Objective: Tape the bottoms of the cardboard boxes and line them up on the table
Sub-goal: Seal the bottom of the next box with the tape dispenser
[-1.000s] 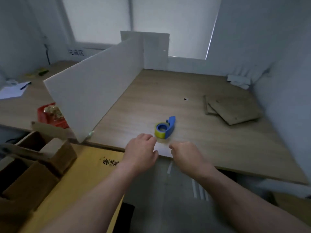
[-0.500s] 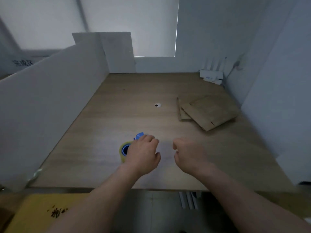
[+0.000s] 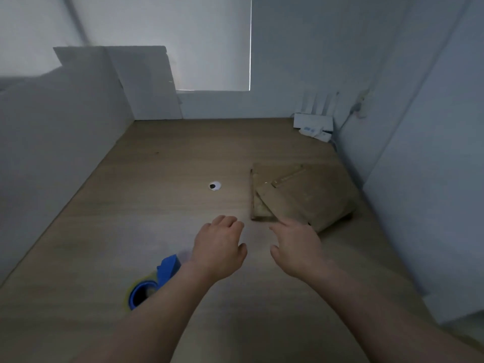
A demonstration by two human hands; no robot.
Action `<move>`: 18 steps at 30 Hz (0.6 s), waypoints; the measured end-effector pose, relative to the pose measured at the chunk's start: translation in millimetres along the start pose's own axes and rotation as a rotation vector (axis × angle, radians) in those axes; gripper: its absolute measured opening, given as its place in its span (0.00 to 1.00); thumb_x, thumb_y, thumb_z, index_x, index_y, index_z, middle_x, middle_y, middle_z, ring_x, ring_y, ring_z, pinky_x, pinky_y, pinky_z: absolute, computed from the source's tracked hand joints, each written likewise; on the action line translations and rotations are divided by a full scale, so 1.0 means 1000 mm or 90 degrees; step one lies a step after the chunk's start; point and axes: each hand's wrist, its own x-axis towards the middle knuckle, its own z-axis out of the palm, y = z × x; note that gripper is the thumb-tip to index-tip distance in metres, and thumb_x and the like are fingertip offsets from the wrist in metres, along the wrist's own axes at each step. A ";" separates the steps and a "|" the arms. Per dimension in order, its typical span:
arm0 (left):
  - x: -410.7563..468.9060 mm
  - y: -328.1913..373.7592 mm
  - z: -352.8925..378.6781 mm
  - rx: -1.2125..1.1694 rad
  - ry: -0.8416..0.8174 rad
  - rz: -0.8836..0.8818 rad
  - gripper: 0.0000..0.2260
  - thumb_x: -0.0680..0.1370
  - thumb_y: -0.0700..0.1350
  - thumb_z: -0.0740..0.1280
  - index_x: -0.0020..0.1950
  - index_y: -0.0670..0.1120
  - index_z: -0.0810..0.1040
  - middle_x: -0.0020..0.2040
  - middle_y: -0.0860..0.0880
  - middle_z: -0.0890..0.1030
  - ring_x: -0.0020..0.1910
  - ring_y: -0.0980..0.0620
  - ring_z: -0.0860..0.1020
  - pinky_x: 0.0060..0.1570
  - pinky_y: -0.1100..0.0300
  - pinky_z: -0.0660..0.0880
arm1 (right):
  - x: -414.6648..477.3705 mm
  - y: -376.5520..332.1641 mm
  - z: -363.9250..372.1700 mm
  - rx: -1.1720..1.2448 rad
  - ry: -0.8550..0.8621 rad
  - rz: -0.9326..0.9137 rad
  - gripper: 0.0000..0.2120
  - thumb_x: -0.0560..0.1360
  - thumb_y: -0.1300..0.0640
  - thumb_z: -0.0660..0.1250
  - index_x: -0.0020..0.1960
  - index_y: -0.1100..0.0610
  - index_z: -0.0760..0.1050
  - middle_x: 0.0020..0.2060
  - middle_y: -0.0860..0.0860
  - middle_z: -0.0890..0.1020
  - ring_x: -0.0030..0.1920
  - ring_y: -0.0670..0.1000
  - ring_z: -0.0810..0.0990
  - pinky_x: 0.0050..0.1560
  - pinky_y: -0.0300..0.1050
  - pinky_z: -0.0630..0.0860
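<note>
**Entry: both hands advanced to the flat cardboard; tape left behind**

Item 1. Stack of flattened brown cardboard boxes (image 3: 306, 195), right of centre in the frame, lying flat on the pale wooden table (image 3: 131, 205). No box is seen folded up or taped, and none is lined up.

Item 2. Right hand (image 3: 296, 247), lower centre-right. A second ago it was held curled at the near table edge; it is now carried forward with fingers spread and the forefinger stretched out. Nothing is grasped. Its fingertips are at the near corner of the stack; contact cannot be confirmed.

Item 3. Left hand (image 3: 218, 248), lower centre, beside the right and just apart from it. It has also been moved forward. Its fingers are loosely bent and nothing is held.

Item 4. Blue tape dispenser with a yellow-edged roll (image 3: 154, 281), lower left, partly hidden by the left forearm. It was passed over by the hands and has been left untouched on the table.

Item 5. White partition board (image 3: 52, 127) along the left; round cable hole (image 3: 214, 186) at centre.

Assessment: the reach is judged to be for a first flat box. The task is judged barely begun, and taping comes later.
</note>
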 end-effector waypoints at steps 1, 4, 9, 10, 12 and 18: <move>0.010 -0.002 0.004 -0.002 -0.006 0.009 0.20 0.75 0.53 0.62 0.63 0.45 0.78 0.62 0.47 0.79 0.62 0.45 0.76 0.54 0.49 0.76 | 0.006 0.006 0.002 -0.007 -0.007 0.018 0.17 0.74 0.50 0.64 0.61 0.52 0.76 0.59 0.51 0.77 0.58 0.55 0.77 0.53 0.48 0.73; 0.040 -0.006 0.018 -0.023 -0.021 0.033 0.22 0.72 0.53 0.61 0.60 0.44 0.80 0.58 0.46 0.81 0.59 0.43 0.78 0.50 0.48 0.78 | 0.020 0.022 0.010 -0.007 -0.030 0.078 0.15 0.73 0.55 0.63 0.60 0.52 0.73 0.55 0.52 0.76 0.57 0.56 0.76 0.49 0.49 0.71; 0.088 -0.007 0.047 -0.051 -0.041 0.075 0.22 0.69 0.55 0.58 0.55 0.45 0.82 0.53 0.47 0.83 0.52 0.43 0.80 0.41 0.50 0.80 | 0.032 0.057 0.041 0.013 -0.090 0.201 0.21 0.72 0.52 0.63 0.65 0.49 0.68 0.60 0.52 0.73 0.61 0.58 0.74 0.54 0.51 0.74; 0.094 -0.007 0.054 -0.054 -0.048 0.080 0.22 0.68 0.55 0.57 0.52 0.45 0.82 0.51 0.48 0.83 0.50 0.44 0.81 0.38 0.51 0.80 | 0.034 0.064 0.047 0.027 -0.102 0.234 0.21 0.73 0.50 0.64 0.65 0.49 0.68 0.61 0.52 0.72 0.60 0.58 0.75 0.54 0.50 0.74; 0.104 -0.006 0.065 -0.052 -0.054 0.094 0.21 0.67 0.55 0.57 0.50 0.45 0.82 0.48 0.48 0.83 0.47 0.44 0.82 0.36 0.52 0.80 | 0.040 0.075 0.059 0.076 -0.108 0.308 0.24 0.73 0.46 0.64 0.67 0.50 0.68 0.64 0.53 0.71 0.60 0.59 0.76 0.53 0.50 0.74; 0.131 0.002 0.084 -0.081 -0.112 0.073 0.18 0.72 0.53 0.62 0.57 0.46 0.80 0.57 0.48 0.81 0.57 0.45 0.79 0.46 0.53 0.80 | 0.071 0.110 0.093 0.382 -0.028 0.549 0.26 0.74 0.49 0.67 0.68 0.56 0.67 0.61 0.60 0.78 0.60 0.62 0.77 0.51 0.48 0.71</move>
